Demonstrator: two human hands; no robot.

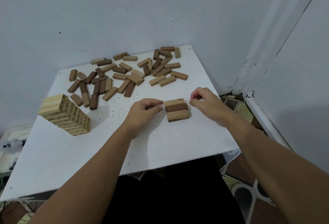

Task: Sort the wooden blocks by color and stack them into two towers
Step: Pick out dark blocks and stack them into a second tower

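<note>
**Both hands flanking a low two-layer stack, holding nothing**

Left hand [145, 110]: rests on the surface [74, 152] at 9 o'clock of the small stack [177, 110]. Fingers loosely curled, thumb and forefinger tips pointing at the stack's left edge, just beside it; whether they touch it cannot be told. Nothing held.

Right hand [207, 102]: raised at 3 o'clock of the stack, fingers loosely curled, thumb and forefinger close together but pinching nothing. Tips near the stack's right edge, apart from it.

Small stack: two layers. Top layer is three blocks side by side, long axes running 9 to 3 o'clock: pale, dark, pale. Lower layer lies crosswise; only dark block ends show at the 6 o'clock edge.

Loose blocks [128, 74]: a mixed scatter of pale and dark pieces at 10 to 12 o'clock of the hands, spread across the far half of the surface, many overlapping or touching. One denser cluster sits toward the far right corner.

Pale tower [65, 115]: many layers, all pale, printed marks on the side faces, standing at 9 o'clock of the hands near the left edge of the surface.

Surface is white and speckled, set into a corner of pale walls [160, 10]. Patterned floor [249, 188] shows at 3 to 5 o'clock.
</note>
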